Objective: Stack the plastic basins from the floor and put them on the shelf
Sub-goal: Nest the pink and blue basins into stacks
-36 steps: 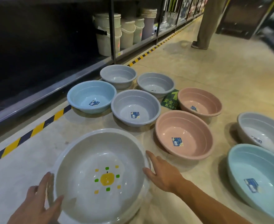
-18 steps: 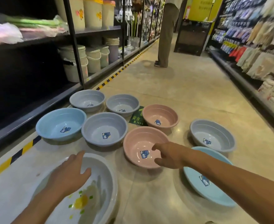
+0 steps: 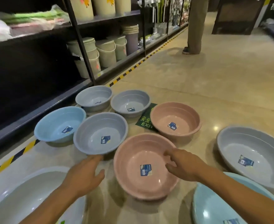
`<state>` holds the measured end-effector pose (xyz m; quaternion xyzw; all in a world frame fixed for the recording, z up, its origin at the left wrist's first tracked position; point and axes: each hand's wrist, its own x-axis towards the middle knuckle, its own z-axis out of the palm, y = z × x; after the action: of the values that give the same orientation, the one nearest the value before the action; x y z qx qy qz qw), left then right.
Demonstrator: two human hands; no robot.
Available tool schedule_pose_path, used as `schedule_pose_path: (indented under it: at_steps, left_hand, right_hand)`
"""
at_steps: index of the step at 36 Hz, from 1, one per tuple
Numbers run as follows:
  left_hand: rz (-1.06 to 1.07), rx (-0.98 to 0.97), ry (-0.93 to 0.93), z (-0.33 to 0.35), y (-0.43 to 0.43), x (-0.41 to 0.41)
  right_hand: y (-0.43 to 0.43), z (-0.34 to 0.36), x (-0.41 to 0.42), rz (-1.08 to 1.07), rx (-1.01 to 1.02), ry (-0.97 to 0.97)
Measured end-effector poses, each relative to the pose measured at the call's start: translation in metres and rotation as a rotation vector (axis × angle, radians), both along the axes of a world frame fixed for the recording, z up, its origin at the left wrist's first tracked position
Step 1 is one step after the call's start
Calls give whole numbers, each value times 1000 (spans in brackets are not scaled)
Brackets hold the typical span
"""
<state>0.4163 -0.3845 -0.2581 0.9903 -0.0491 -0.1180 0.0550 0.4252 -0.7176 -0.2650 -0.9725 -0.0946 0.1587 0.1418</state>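
Down on the aisle floor (image 3: pixel 213 94) our right hand (image 3: pixel 184 165) curls over the rim of the near pink basin (image 3: pixel 133 159), hold unclear, left hand (image 3: pixel 84 173) relaxed and empty, so we should grip opposite rims, lifting level.

The pink basin (image 3: pixel 133 180), grey basin (image 3: pixel 92 135) and blue basin (image 3: pixel 52 126) sit upright on the floor (image 3: pixel 213 94) near the dark shelf (image 3: pixel 36 113).
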Motion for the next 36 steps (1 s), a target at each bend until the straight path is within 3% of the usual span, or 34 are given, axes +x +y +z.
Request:
schedule_pose_path:
  at_steps: [7,16,27,36]
  left_hand:
    - [35,100,-1,27,-79,70]
    - [-209,326,-157,84,-121,144]
    - [-457,113,-187,48,-152,211]
    - [-911,-80,-152,-5,-319,211]
  right_hand:
    - [-51,8,69,95,-29,-63]
    - [-68,29,133,177,-167,-218]
    - [-89,15,152,14,-206,-183]
    - [-216,-3,26,-400,-263,-43]
